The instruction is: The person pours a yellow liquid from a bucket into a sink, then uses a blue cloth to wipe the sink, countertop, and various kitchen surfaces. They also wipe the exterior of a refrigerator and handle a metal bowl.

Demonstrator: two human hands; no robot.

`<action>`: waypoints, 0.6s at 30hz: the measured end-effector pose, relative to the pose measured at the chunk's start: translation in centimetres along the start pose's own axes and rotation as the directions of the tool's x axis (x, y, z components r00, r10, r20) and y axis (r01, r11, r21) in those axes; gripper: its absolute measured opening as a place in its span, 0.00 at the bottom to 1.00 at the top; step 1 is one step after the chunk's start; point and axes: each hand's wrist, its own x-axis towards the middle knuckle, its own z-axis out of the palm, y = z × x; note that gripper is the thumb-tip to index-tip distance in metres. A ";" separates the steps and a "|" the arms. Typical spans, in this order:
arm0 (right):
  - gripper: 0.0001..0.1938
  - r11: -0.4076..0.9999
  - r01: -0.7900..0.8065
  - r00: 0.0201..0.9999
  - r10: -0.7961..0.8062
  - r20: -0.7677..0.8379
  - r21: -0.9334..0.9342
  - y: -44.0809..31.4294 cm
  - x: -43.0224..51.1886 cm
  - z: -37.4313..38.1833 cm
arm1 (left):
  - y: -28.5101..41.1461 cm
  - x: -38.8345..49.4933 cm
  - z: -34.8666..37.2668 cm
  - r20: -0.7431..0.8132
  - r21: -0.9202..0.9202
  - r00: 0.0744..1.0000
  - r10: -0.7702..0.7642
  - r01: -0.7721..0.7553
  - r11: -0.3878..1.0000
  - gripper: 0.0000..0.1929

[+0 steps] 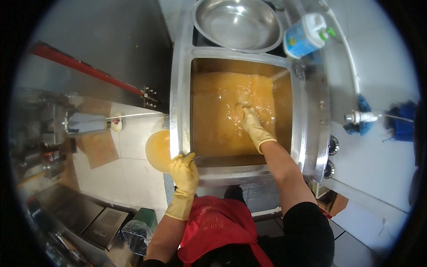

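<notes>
Before me is a stainless steel sink (pixel 181 100) with murky orange-brown liquid (pixel 217 126) in its basin. My right hand (pixel 252 123), in a yellow rubber glove, reaches into the middle of it. Its fingertips are under the rippling surface, so whatever they touch is hidden. At the basin's near left corner, my left hand (pixel 184 172) wears a matching glove. Its fingers close around a thin curved metal wire or handle (pixel 197 157) that points over the liquid; the rest of that piece cannot be made out.
A wide stainless steel bowl (pixel 238 26) rests beyond the basin, beside a white pump jug (pixel 304 36) with a blue label. Left of the sink, a round bucket (pixel 158 150) holds yellowish liquid. A metal scourer (pixel 299 69) lies on the right rim. Two dark knobs (pixel 330 168) sit lower right.
</notes>
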 end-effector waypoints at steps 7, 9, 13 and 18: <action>0.24 0.990 0.135 0.990 -0.136 0.024 0.048 -8.2 -3.1 -8.9 | -0.2 -0.5 0.3 -0.031 0.015 0.999 -0.016 0.016 1.000 0.15; 0.18 0.743 0.254 0.921 -0.381 -0.079 -0.619 -11.6 -1.6 -12.3 | -0.3 -0.6 0.5 -0.046 0.038 0.999 -0.006 0.008 0.999 0.15; 0.14 -0.015 0.108 0.883 -0.457 0.103 -0.994 -10.4 1.7 -13.4 | -0.2 -0.5 0.5 -0.084 0.051 0.996 0.032 -0.028 0.998 0.15; 0.12 0.257 0.158 0.894 -0.448 0.028 -0.953 0.4 1.4 -9.3 | 0.1 -0.3 0.4 -0.100 0.063 0.994 0.041 -0.035 0.997 0.15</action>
